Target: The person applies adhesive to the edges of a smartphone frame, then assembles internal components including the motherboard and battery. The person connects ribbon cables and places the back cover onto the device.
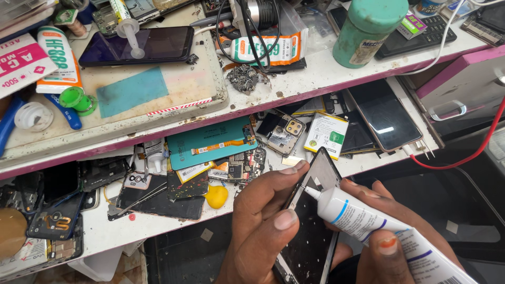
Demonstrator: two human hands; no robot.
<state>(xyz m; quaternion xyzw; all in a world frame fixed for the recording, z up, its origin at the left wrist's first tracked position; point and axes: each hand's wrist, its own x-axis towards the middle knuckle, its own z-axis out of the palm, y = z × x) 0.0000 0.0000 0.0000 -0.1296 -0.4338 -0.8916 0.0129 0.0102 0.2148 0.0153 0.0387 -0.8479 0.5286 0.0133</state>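
My left hand point(263, 226) grips a black phone frame point(310, 231) by its left edge, thumb laid across its front and fingertips near its top corner. My right hand point(386, 236) holds a white glue tube point(368, 221) with blue stripes, thumb pressed on the tube's body. The tube's nozzle touches the upper inner edge of the phone frame, just below the left fingertips. Both hands hover below the lower shelf's front edge.
The lower shelf point(173, 223) carries phone back covers, circuit boards, a white battery point(326, 135), a dark phone point(384, 115) and a yellow pick point(216, 195). Above, a worn work mat point(131, 89) holds a phone, glue tubes, a green canister point(368, 31) and cables. A red wire point(484, 142) hangs right.
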